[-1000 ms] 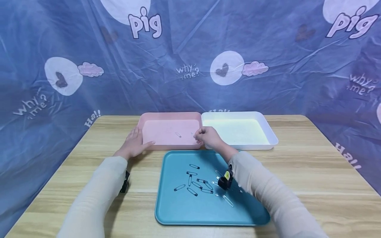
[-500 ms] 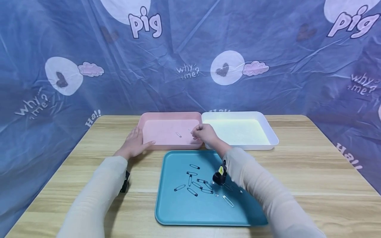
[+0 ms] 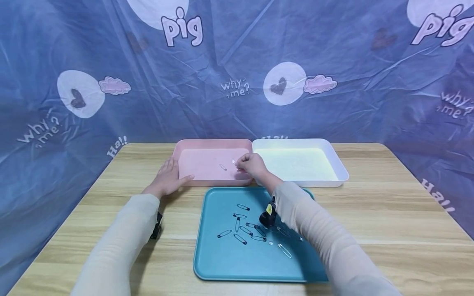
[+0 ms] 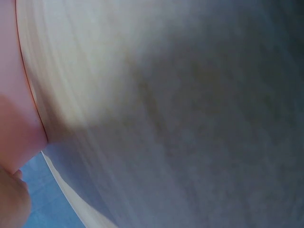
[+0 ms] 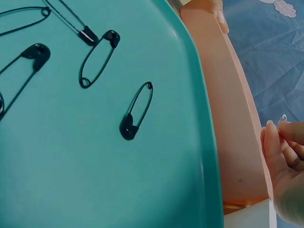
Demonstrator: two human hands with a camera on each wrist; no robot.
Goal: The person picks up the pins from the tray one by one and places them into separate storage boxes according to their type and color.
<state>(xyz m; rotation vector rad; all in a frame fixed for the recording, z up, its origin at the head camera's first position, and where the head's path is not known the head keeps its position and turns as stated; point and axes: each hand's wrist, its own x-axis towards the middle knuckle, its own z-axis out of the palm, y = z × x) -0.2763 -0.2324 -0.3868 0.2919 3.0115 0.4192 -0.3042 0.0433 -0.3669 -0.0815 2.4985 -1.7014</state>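
Note:
My right hand [image 3: 253,165] is over the right part of the pink tray [image 3: 200,183], thumb and fingertips pinched together. A small metal loop of a silver safety pin [image 5: 284,117] pokes out between them in the right wrist view; most of it is hidden. Inside the pink tray lies another silver safety pin [image 3: 223,167]. My left hand [image 3: 167,177] rests with straight fingers along that tray's left side, its thumb at the near rim. Several black safety pins [image 3: 240,239] and a few silver ones, such as one silver safety pin [image 3: 284,250], lie on the teal tray [image 3: 222,273].
A white tray [image 3: 303,183] adjoins the pink one on the right. The teal tray sits in front of both, partly under my right forearm. All stand on a wooden table [image 3: 389,230], with a blue patterned cloth [image 3: 222,111] hanging behind.
My right hand has shifted a little left and farther over the pink tray with the pin between its fingers. The left hand has stayed in place.

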